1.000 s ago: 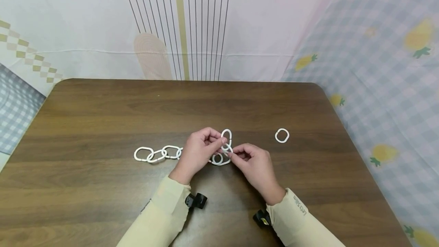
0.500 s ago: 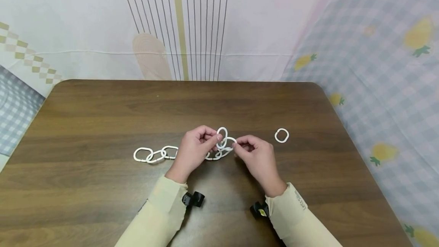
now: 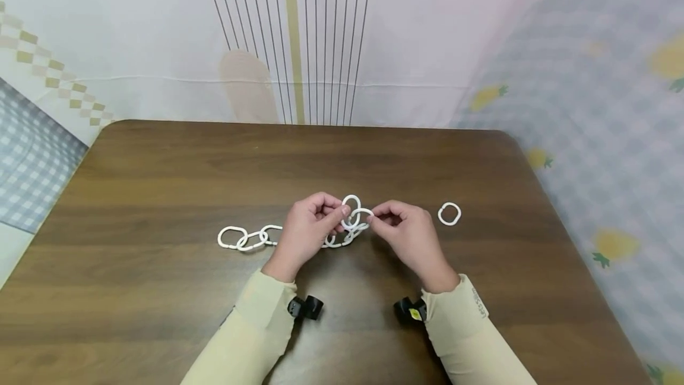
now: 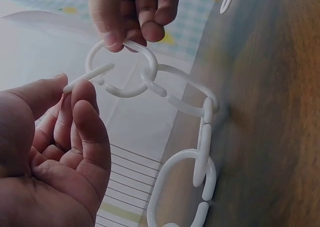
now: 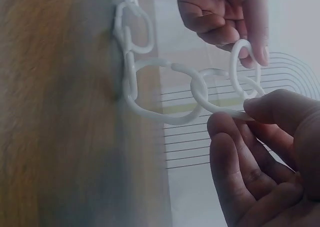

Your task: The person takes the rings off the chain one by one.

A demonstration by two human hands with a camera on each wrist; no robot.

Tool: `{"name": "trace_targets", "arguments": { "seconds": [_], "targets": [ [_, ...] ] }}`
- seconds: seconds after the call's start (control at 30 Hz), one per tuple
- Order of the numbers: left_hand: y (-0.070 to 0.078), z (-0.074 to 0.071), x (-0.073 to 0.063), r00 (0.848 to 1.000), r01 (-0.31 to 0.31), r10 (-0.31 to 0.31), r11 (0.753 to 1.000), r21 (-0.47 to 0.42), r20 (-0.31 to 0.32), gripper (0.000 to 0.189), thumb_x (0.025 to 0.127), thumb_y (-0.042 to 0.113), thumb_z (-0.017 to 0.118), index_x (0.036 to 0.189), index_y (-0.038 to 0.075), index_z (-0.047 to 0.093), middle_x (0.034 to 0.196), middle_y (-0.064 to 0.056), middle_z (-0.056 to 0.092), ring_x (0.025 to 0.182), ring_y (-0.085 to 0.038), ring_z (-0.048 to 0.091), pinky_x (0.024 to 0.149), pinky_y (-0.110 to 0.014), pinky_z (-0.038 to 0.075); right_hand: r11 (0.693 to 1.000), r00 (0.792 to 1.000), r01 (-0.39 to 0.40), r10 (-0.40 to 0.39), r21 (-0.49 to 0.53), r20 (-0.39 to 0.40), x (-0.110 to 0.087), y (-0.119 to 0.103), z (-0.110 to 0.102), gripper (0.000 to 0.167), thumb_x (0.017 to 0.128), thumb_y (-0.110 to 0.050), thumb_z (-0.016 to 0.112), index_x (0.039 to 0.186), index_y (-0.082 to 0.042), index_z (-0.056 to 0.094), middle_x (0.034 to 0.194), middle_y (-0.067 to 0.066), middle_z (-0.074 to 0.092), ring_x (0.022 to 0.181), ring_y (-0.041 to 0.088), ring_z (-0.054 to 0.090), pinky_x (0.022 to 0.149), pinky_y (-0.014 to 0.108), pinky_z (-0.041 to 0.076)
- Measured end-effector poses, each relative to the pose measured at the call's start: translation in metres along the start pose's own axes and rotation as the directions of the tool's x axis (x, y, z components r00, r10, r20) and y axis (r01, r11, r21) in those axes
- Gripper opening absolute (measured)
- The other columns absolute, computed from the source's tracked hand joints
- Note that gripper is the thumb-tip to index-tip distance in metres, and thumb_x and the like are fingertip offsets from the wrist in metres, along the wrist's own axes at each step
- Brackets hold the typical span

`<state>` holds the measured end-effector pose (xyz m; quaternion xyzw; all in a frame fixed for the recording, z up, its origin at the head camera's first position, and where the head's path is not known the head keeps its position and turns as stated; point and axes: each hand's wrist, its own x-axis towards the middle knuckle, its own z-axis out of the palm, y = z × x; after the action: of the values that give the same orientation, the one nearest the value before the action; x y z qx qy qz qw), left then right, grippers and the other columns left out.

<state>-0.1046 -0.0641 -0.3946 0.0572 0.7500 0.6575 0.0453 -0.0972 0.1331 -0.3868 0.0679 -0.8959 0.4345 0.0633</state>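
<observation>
My left hand pinches a white plastic chain link between thumb and forefinger. Thumb and fingertips of my right hand grip another link, the end one of a white chain. In the left wrist view this end link shows a gap in its loop, and the left hand's link overlaps it, crossing its opening. From the end link the chain slopes down to the table and runs left; part of it is hidden behind my left hand.
A single loose white link lies on the brown wooden table, right of my right hand. Patterned cloth hangs behind the table and along its right side. Each sleeve cuff carries a small black camera.
My right hand has moved slightly up and away, raising the chain's end link beside the left hand's link. The end link now sits higher and more to the right. The head view has shifted slightly.
</observation>
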Motion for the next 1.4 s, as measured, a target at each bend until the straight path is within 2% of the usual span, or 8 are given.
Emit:
{"name": "trace_targets", "arguments": {
  "seconds": [0.37, 0.5, 0.6, 0.77, 1.0, 1.23, 1.4],
  "targets": [
    [0.004, 0.0, 0.0, 1.0, 0.0, 0.0, 0.999, -0.039, 0.006, 0.011, 0.095, 0.012, 0.071, 0.096, 0.001, 0.069, 0.075, -0.008, 0.067, 0.073, -0.039, 0.067, 0.068, -0.051, 0.058, 0.999, 0.999, 0.025, -0.023, 0.047, -0.037, -0.002, -0.008, 0.001, 0.005, 0.085, -0.012, 0.079, 0.088, -0.009, 0.077, 0.078, -0.001, 0.072, 0.069, 0.011, 0.063, 0.064, 0.022, 0.05],
    [0.005, -0.005, -0.004, 1.0, -0.003, 0.003, 1.0, -0.029, 0.0, 0.011, 0.095, 0.012, 0.07, 0.096, 0.001, 0.069, 0.073, -0.009, 0.067, 0.073, -0.042, 0.066, 0.065, -0.049, 0.058, 0.997, 0.999, 0.022, -0.019, 0.068, -0.046, -0.005, -0.011, 0.004, 0.005, 0.084, -0.01, 0.079, 0.088, -0.008, 0.077, 0.079, 0.0, 0.072, 0.069, 0.012, 0.063, 0.064, 0.022, 0.051],
    [0.008, -0.009, -0.008, 1.0, -0.008, 0.007, 1.0, -0.025, -0.015, 0.011, 0.095, 0.012, 0.071, 0.095, 0.001, 0.069, 0.074, -0.009, 0.067, 0.071, -0.038, 0.067, 0.063, -0.044, 0.058, 0.996, 0.998, 0.022, -0.017, 0.082, -0.057, -0.006, -0.012, 0.006, 0.006, 0.084, -0.01, 0.079, 0.088, -0.007, 0.076, 0.08, 0.0, 0.072, 0.07, 0.012, 0.063, 0.065, 0.021, 0.052],
    [0.012, -0.015, -0.01, 1.0, -0.005, 0.004, 1.0, -0.031, -0.025, 0.011, 0.095, 0.01, 0.071, 0.096, 0.0, 0.069, 0.076, -0.009, 0.067, 0.07, -0.035, 0.068, 0.065, -0.043, 0.059, 0.994, 0.997, 0.024, -0.016, 0.106, -0.073, -0.008, -0.012, 0.008, 0.007, 0.084, -0.011, 0.079, 0.087, -0.006, 0.076, 0.08, 0.002, 0.072, 0.069, 0.012, 0.062, 0.065, 0.02, 0.051],
    [0.014, -0.014, -0.011, 1.0, 0.02, -0.02, 1.0, -0.017, -0.003, 0.012, 0.095, 0.012, 0.071, 0.097, 0.0, 0.069, 0.076, -0.009, 0.067, 0.075, -0.042, 0.068, 0.065, -0.045, 0.059, 0.99, 0.996, 0.013, 0.001, 0.139, -0.094, -0.008, -0.006, 0.001, 0.005, 0.084, -0.007, 0.079, 0.087, -0.007, 0.077, 0.079, 0.004, 0.071, 0.068, 0.011, 0.061, 0.064, 0.016, 0.049],
    [0.013, -0.016, -0.013, 0.999, 0.037, -0.037, 0.999, 0.0, 0.006, 0.012, 0.094, 0.012, 0.072, 0.097, 0.0, 0.069, 0.076, -0.008, 0.068, 0.071, -0.033, 0.069, 0.068, -0.048, 0.059, 0.988, 0.996, 0.005, 0.008, 0.153, -0.084, -0.011, -0.004, 0.001, 0.005, 0.084, -0.007, 0.079, 0.088, -0.006, 0.077, 0.08, 0.004, 0.072, 0.069, 0.009, 0.062, 0.065, 0.015, 0.05],
    [0.016, -0.016, -0.011, 1.0, 0.017, -0.018, 1.0, 0.008, 0.01, 0.012, 0.095, 0.012, 0.071, 0.097, 0.001, 0.069, 0.077, -0.009, 0.068, 0.073, -0.036, 0.069, 0.067, -0.049, 0.058, 0.988, 0.995, 0.031, -0.017, 0.149, -0.095, -0.008, -0.006, -0.002, 0.004, 0.085, -0.008, 0.078, 0.088, -0.005, 0.077, 0.08, 0.005, 0.072, 0.069, 0.009, 0.062, 0.065, 0.015, 0.049]
  ]
}}
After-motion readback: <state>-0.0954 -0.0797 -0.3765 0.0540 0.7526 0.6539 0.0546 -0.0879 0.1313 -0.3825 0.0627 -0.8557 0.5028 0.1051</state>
